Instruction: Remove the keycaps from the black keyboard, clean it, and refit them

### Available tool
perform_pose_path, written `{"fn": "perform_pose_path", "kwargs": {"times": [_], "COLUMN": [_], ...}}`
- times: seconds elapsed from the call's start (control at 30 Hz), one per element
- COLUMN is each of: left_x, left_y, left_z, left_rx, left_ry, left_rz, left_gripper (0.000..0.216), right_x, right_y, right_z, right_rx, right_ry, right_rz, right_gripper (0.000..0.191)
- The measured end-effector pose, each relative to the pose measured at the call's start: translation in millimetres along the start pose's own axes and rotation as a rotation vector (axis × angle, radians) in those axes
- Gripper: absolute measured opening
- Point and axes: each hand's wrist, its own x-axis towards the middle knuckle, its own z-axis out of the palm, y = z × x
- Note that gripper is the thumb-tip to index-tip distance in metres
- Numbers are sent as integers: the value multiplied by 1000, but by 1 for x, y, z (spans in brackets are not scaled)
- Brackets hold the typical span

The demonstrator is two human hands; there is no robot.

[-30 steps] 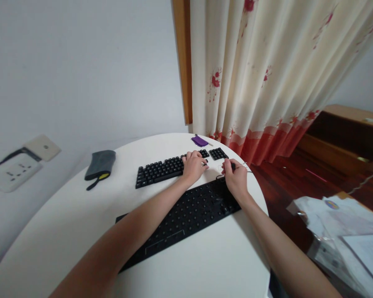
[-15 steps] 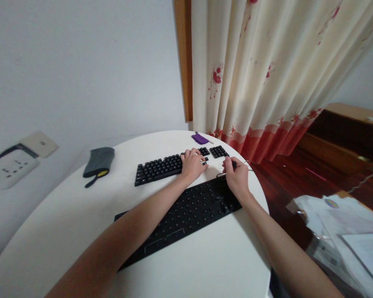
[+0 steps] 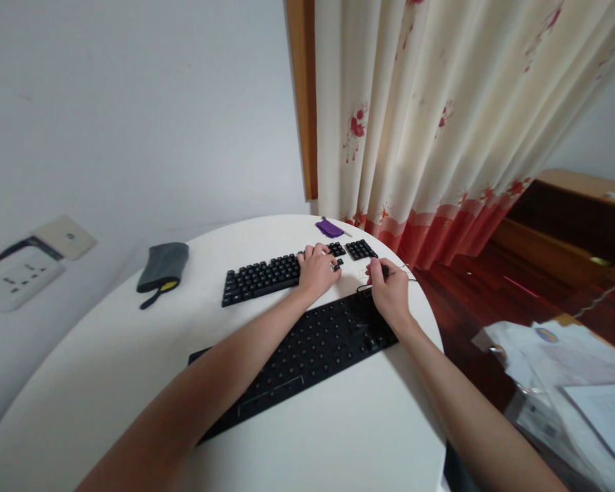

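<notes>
Two black keyboards lie on a round white table (image 3: 338,437). The far keyboard (image 3: 264,277) carries keycaps. The near keyboard (image 3: 307,352) is larger and looks like a flat plate with small studs. My left hand (image 3: 316,272) rests on the right part of the far keyboard, fingers curled down onto the keys. My right hand (image 3: 389,290) is at the table's right edge, just past the near keyboard's far corner, fingers closed round a small dark tool (image 3: 385,271) with thin wire ends. A loose block of black keys (image 3: 360,250) sits just beyond both hands.
A grey pouch with a yellow tab (image 3: 162,266) lies at the table's far left. A purple item (image 3: 329,229) sits at the far edge. Behind stands a floral curtain (image 3: 441,123). Wall sockets (image 3: 18,273) are on the left; papers (image 3: 568,369) lie at the lower right.
Between the oldest frame and half a second ago the view shifted slightly. Both hands stay in almost the same places.
</notes>
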Motion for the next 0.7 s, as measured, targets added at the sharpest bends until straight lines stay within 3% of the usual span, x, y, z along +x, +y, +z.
{"fn": "perform_pose_path", "kwargs": {"times": [0.7], "left_x": [3], "left_y": [-7], "left_z": [3], "left_rx": [5], "left_ry": [-45], "left_rz": [-30], "left_gripper": [15], "right_x": [2], "right_y": [-1], "right_z": [-2], "right_rx": [39], "right_ry": [33], "right_rz": [-4], "right_gripper": [38]}}
